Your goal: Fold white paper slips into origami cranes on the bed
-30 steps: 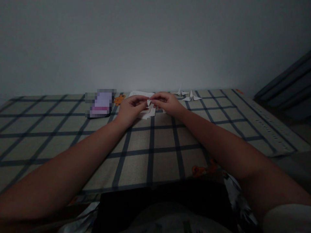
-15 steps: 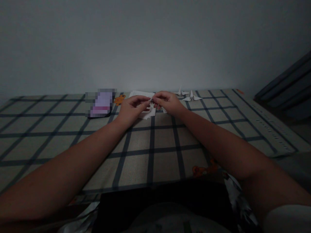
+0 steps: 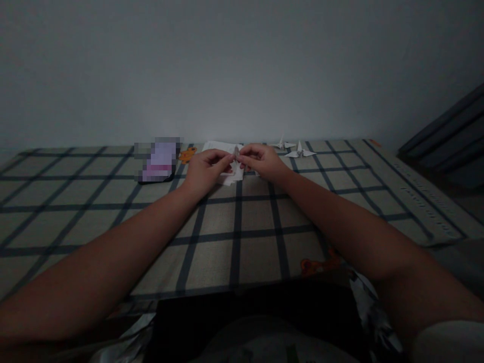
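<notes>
A small piece of folded paper is pinched between my two hands above the table. My left hand grips its left side with thumb and forefinger; my right hand has the right side between its fingertips. Much of the fold is covered by fingers, so its exact shape is unclear. Under and behind the hands lie white paper sheets, partly hidden. Two folded paper cranes, a nearer one and a farther one, rest on the cloth to the right of my right hand.
A blurred-out phone lies left of my left hand. The checked tablecloth covers the table, which meets a plain wall at the back. Dark folded fabric hangs at the right.
The fingers have shifted slightly on the folded paper, which now stands more upright and shows more between the fingertips. Both hands stay in nearly the same place.
</notes>
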